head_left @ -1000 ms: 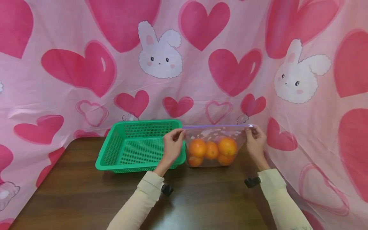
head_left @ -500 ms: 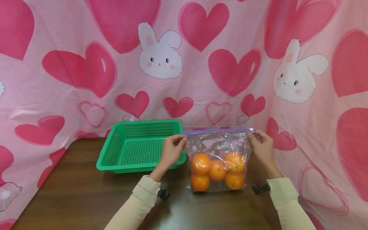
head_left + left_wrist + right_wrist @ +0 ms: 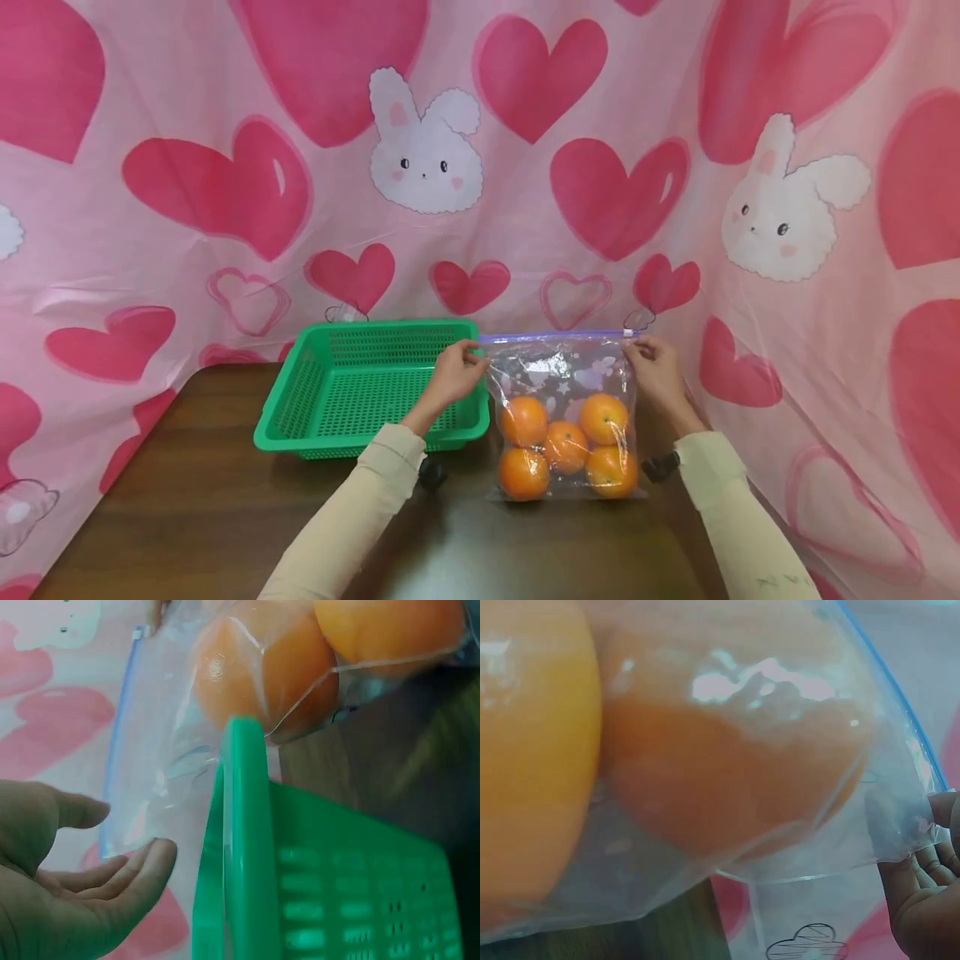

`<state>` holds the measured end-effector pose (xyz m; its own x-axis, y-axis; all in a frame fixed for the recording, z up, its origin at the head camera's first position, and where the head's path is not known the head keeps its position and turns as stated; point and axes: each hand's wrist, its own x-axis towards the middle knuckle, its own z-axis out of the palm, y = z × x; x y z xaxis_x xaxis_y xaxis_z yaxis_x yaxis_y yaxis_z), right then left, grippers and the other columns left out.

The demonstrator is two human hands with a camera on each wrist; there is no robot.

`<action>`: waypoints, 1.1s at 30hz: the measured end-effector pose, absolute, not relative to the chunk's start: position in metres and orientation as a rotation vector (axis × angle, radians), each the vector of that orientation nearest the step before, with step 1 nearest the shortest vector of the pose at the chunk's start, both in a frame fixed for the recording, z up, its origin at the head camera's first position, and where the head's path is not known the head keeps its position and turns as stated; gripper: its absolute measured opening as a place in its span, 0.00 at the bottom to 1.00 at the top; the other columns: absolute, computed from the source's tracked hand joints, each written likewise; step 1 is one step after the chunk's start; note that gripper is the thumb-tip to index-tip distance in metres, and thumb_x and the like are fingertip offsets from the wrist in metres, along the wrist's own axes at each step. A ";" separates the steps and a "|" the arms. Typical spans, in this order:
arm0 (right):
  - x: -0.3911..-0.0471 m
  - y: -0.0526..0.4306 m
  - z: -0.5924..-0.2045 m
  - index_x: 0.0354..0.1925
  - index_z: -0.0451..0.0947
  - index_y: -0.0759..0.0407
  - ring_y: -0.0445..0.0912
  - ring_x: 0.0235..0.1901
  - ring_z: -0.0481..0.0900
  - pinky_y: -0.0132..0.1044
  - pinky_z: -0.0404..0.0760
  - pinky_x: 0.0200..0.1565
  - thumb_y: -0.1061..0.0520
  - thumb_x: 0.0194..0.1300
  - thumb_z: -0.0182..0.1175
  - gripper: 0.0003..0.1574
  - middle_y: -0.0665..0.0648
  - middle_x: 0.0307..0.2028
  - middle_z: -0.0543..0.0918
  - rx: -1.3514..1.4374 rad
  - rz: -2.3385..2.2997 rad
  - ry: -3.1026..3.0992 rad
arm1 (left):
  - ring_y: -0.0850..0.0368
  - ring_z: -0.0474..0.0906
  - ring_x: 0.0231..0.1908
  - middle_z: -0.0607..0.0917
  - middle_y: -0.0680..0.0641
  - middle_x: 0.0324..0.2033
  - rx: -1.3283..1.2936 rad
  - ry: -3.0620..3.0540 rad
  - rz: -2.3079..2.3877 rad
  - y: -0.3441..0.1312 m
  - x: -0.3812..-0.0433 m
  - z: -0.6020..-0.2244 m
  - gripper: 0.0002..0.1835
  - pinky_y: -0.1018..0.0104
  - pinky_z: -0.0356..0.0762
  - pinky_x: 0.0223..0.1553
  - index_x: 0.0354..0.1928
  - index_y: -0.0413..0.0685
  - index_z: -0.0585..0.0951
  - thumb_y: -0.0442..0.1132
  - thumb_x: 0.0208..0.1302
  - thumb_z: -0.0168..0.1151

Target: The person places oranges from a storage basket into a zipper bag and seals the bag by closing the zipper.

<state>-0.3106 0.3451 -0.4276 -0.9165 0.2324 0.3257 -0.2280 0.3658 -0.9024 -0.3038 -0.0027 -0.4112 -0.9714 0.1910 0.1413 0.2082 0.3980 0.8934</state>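
A clear zip bag (image 3: pixel 555 367) with a purple zip edge and several oranges (image 3: pixel 525 473) inside stands out in front of me, its top stretched straight. My left hand (image 3: pixel 457 371) is at the bag's left top corner. In the left wrist view that hand's thumb and fingers (image 3: pixel 154 862) stand apart around the bag corner (image 3: pixel 124 844). At the right top corner, near the white slider (image 3: pixel 628 333), my right hand (image 3: pixel 656 371) pinches the plastic; the right wrist view shows its thumb (image 3: pixel 945 808) against the corner.
A green perforated basket (image 3: pixel 273 412) stands on the brown wooden table (image 3: pixel 187 500), left of the bag and close by the left hand. Behind and to the right hangs a pink cloth (image 3: pixel 510 233) with hearts and rabbits.
The bag was tilted and foreshortened; it now faces me more fully, its lower part nearer. Both hands first came lower, then rose slightly. The right hand moved right, then back left.
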 end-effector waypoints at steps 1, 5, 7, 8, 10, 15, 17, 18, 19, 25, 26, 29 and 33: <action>-0.313 0.345 -0.430 0.44 0.78 0.74 0.33 0.23 0.76 0.25 0.78 0.25 0.54 0.73 0.61 0.19 0.43 0.25 0.82 -0.002 1.547 -2.258 | 0.43 0.85 0.47 0.86 0.36 0.48 -0.381 -2.648 -1.641 -0.005 -0.304 -0.412 0.25 0.52 0.86 0.46 0.66 0.34 0.73 0.39 0.73 0.60; -0.321 0.347 -0.438 0.43 0.78 0.72 0.35 0.25 0.76 0.26 0.78 0.27 0.52 0.74 0.60 0.20 0.47 0.28 0.82 -0.022 1.504 -2.331 | 0.41 0.82 0.54 0.84 0.36 0.53 -0.463 -2.734 -1.585 -0.021 -0.302 -0.413 0.28 0.51 0.84 0.51 0.69 0.34 0.70 0.41 0.73 0.59; -0.326 0.348 -0.442 0.44 0.78 0.72 0.34 0.25 0.76 0.26 0.78 0.27 0.52 0.74 0.60 0.21 0.46 0.28 0.82 -0.036 1.522 -2.339 | 0.40 0.81 0.55 0.84 0.36 0.54 -0.511 -2.760 -1.565 -0.032 -0.301 -0.412 0.28 0.49 0.83 0.53 0.70 0.34 0.70 0.41 0.74 0.58; -0.329 0.349 -0.444 0.44 0.78 0.72 0.34 0.25 0.76 0.26 0.78 0.27 0.52 0.74 0.60 0.21 0.45 0.27 0.82 -0.047 1.535 -2.339 | 0.40 0.81 0.56 0.83 0.36 0.55 -0.530 -2.771 -1.555 -0.038 -0.300 -0.410 0.28 0.49 0.83 0.53 0.70 0.34 0.70 0.41 0.74 0.58; -0.335 0.351 -0.447 0.44 0.77 0.74 0.32 0.25 0.76 0.25 0.77 0.28 0.53 0.73 0.61 0.21 0.42 0.26 0.82 -0.063 1.563 -2.334 | 0.40 0.80 0.57 0.83 0.36 0.56 -0.548 -2.786 -1.539 -0.049 -0.298 -0.408 0.27 0.48 0.82 0.55 0.70 0.35 0.70 0.41 0.75 0.58; -0.347 0.356 -0.454 0.45 0.78 0.77 0.29 0.26 0.76 0.23 0.77 0.29 0.57 0.72 0.62 0.19 0.42 0.26 0.83 -0.094 1.560 -2.333 | 0.39 0.79 0.58 0.82 0.36 0.56 -0.566 -2.804 -1.455 -0.077 -0.295 -0.400 0.26 0.46 0.80 0.57 0.70 0.37 0.70 0.41 0.75 0.58; -0.351 0.359 -0.457 0.45 0.78 0.79 0.28 0.26 0.76 0.22 0.77 0.29 0.59 0.72 0.62 0.19 0.45 0.27 0.84 -0.088 1.553 -2.345 | 0.38 0.79 0.57 0.82 0.35 0.56 -0.578 -2.797 -1.414 -0.087 -0.294 -0.398 0.26 0.45 0.80 0.56 0.70 0.37 0.70 0.40 0.76 0.57; -0.353 0.360 -0.458 0.45 0.78 0.79 0.28 0.25 0.76 0.22 0.77 0.29 0.60 0.71 0.62 0.19 0.47 0.27 0.85 -0.079 1.543 -2.359 | 0.38 0.79 0.57 0.82 0.35 0.56 -0.583 -2.793 -1.395 -0.092 -0.294 -0.397 0.26 0.45 0.80 0.56 0.70 0.36 0.70 0.40 0.76 0.57; -0.353 0.362 -0.459 0.46 0.78 0.80 0.28 0.25 0.76 0.22 0.77 0.28 0.60 0.71 0.61 0.19 0.48 0.27 0.85 -0.067 1.527 -2.384 | 0.38 0.79 0.57 0.82 0.34 0.56 -0.585 -2.791 -1.373 -0.096 -0.293 -0.396 0.26 0.44 0.80 0.56 0.70 0.36 0.70 0.40 0.76 0.57; -0.352 0.371 -0.460 0.51 0.77 0.79 0.38 0.28 0.78 0.29 0.81 0.35 0.58 0.75 0.57 0.22 0.56 0.32 0.83 0.006 1.497 -2.665 | 0.37 0.78 0.58 0.81 0.34 0.57 -0.550 -2.813 -1.281 -0.115 -0.291 -0.396 0.26 0.43 0.79 0.57 0.71 0.36 0.69 0.39 0.76 0.56; -0.350 0.372 -0.459 0.53 0.76 0.78 0.41 0.31 0.78 0.32 0.82 0.39 0.56 0.76 0.56 0.23 0.58 0.35 0.83 0.002 1.504 -2.729 | 0.37 0.78 0.59 0.81 0.33 0.58 -0.540 -2.821 -1.257 -0.117 -0.291 -0.397 0.26 0.42 0.78 0.58 0.71 0.36 0.69 0.39 0.76 0.56; -0.347 0.373 -0.458 0.60 0.71 0.75 0.50 0.41 0.78 0.43 0.82 0.52 0.53 0.78 0.53 0.26 0.65 0.44 0.81 0.032 1.521 -2.886 | 0.35 0.76 0.61 0.79 0.31 0.60 -0.512 -2.877 -1.105 -0.124 -0.291 -0.397 0.28 0.40 0.77 0.59 0.72 0.35 0.67 0.40 0.76 0.56; -0.345 0.372 -0.454 0.68 0.63 0.72 0.61 0.51 0.76 0.58 0.74 0.65 0.57 0.77 0.51 0.29 0.73 0.55 0.76 0.161 1.587 -2.936 | 0.33 0.71 0.65 0.75 0.30 0.65 -0.500 -2.967 -0.830 -0.133 -0.295 -0.398 0.30 0.38 0.74 0.62 0.73 0.34 0.66 0.41 0.75 0.58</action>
